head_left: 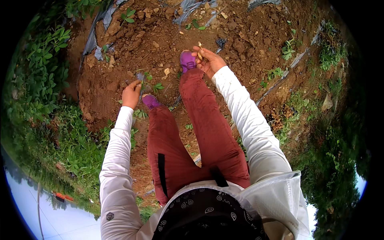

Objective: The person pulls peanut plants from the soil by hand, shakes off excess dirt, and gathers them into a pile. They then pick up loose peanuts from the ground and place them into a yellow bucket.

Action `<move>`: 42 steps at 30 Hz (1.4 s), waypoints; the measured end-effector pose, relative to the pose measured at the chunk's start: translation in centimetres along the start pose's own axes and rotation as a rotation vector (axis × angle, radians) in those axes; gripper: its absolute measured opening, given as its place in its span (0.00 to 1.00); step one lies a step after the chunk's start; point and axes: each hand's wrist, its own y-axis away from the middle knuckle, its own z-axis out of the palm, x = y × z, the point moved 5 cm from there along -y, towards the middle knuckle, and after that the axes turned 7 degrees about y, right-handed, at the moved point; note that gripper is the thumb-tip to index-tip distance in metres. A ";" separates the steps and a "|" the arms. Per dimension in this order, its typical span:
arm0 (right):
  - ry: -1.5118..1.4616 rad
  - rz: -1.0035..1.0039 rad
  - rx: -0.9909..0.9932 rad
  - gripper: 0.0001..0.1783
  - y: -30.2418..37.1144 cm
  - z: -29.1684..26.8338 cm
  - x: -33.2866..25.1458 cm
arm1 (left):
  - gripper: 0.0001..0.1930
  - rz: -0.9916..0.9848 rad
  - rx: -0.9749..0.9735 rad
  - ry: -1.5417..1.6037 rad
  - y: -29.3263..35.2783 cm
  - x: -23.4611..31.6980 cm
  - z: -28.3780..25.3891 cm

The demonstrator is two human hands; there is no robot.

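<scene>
My right hand is closed in a pinch over the bare soil, beside the right purple shoe. Small pale brown pods, which look like peanuts, show between its fingers. Lower and to the left, my left hand has its thumb and fingers pressed together. Right by those fingertips are a small leafy green sprig and a scrap of grey plastic film. Whether the fingers grip either of these is too small to make out. The left purple shoe stands close to this hand.
Loose reddish-brown soil with clods and stones lies ahead. Torn grey plastic film runs along the left side, and another strip crosses on the right. Dense leafy plants grow at the left; weeds stand at the right.
</scene>
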 end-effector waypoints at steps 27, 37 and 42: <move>0.232 -0.487 0.595 0.24 -0.5 -20.7 -56.2 | 0.18 -0.023 0.047 -0.220 -5.5 13.6 6.2; 1.900 -0.221 0.058 0.23 -13.4 -10.9 -14.8 | 0.23 -0.089 0.274 -0.420 -7.3 9.3 3.8; 2.000 -0.149 -0.089 0.22 -18.7 -9.2 -0.7 | 0.24 -0.037 0.443 -0.365 -7.8 5.2 3.6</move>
